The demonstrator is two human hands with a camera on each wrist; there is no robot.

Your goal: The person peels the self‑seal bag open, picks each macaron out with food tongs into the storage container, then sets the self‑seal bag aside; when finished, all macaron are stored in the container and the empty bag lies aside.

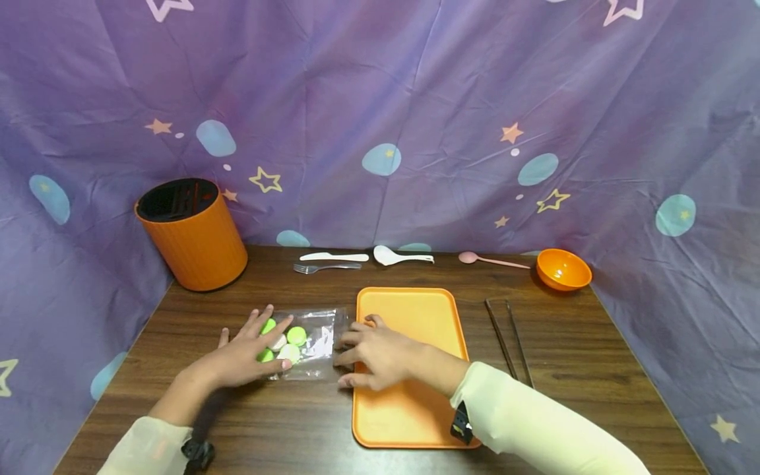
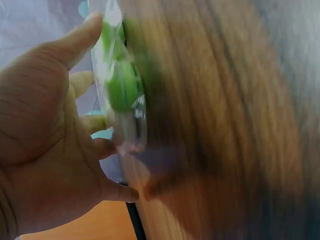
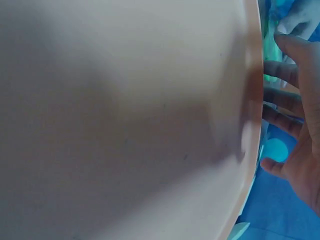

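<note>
Left hand [image 1: 243,356], fingers [image 1: 277,331] spread, over clear bag [image 1: 321,369] of discs [image 1: 297,336]; right hand [image 1: 380,356] over orange tray [image 1: 410,307].

Wood table [image 1: 279,425]: orange container [image 1: 198,247], knife [image 1: 334,256], fork [image 1: 326,268], ladle [image 1: 392,256], pink spoon [image 1: 483,259], orange bowl [image 1: 564,284], two dark rods [image 1: 501,336], tray [image 1: 415,313], clear bag [image 1: 315,344].

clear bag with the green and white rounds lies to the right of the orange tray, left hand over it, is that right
Not quite: the clear bag lies to the left of the orange tray, as the head view shows. The rest holds: it contains green and white rounds, and the left hand is over it.
</note>
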